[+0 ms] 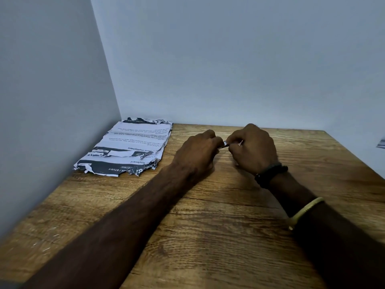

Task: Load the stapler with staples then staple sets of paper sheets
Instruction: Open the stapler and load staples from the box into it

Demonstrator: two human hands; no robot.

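My left hand [198,151] and my right hand [253,148] meet above the middle of the wooden table [208,226], fingers curled. Between them a small shiny metal piece [225,143] shows, gripped from both sides; most of it is hidden by the fingers, so I cannot tell whether it is the stapler or a strip of staples. A stack of printed paper sheets [127,147] with torn edges lies at the table's far left corner, apart from both hands.
Grey walls close the table on the left and at the back. A bit of paper [381,142] shows at the right frame edge. My right forearm wears a dark wristband [270,174] and a pale band [306,209].
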